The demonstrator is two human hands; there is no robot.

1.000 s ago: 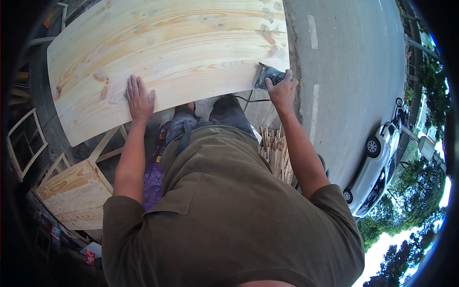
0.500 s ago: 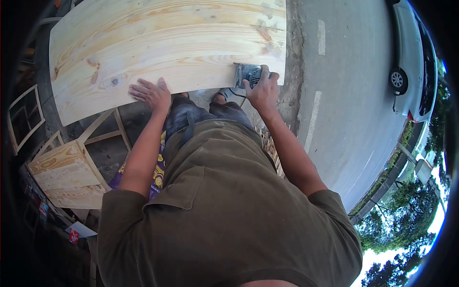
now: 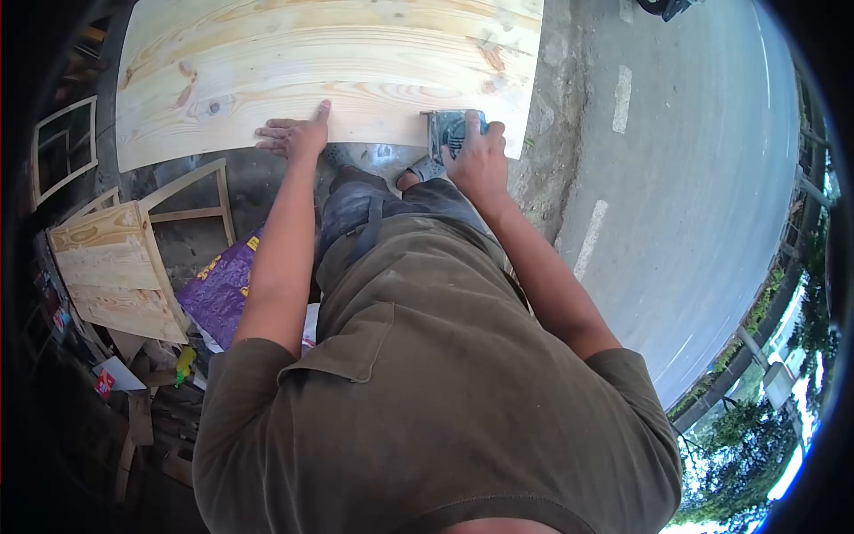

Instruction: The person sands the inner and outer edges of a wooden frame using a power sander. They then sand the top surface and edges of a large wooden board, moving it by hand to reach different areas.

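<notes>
A wide pale wooden panel (image 3: 294, 67) with knots and long grain lines lies in front of me at the top of the view. Near its right end, on the edge closest to me, sits a teal and grey power sander (image 3: 445, 133). My right hand (image 3: 480, 160) is wrapped round the sander's body. Further left, my left hand (image 3: 298, 138) lies flat at the near edge of the panel, fingers stretched and thumb spread, holding nothing. The sander's underside is hidden against the wood.
Wooden frames (image 3: 222, 214) and a planked wooden piece (image 3: 116, 267) stand at the left. A purple printed bag (image 3: 222, 289) lies beside my left arm. To the right runs a road (image 3: 685, 178) with white dashes, and part of a dark wheel (image 3: 665, 7) shows at the top.
My view has shifted, and the panel appears higher and further right. The silver car has left the view apart from a dark wheel at the top. My right hand keeps its grip on the sander.
</notes>
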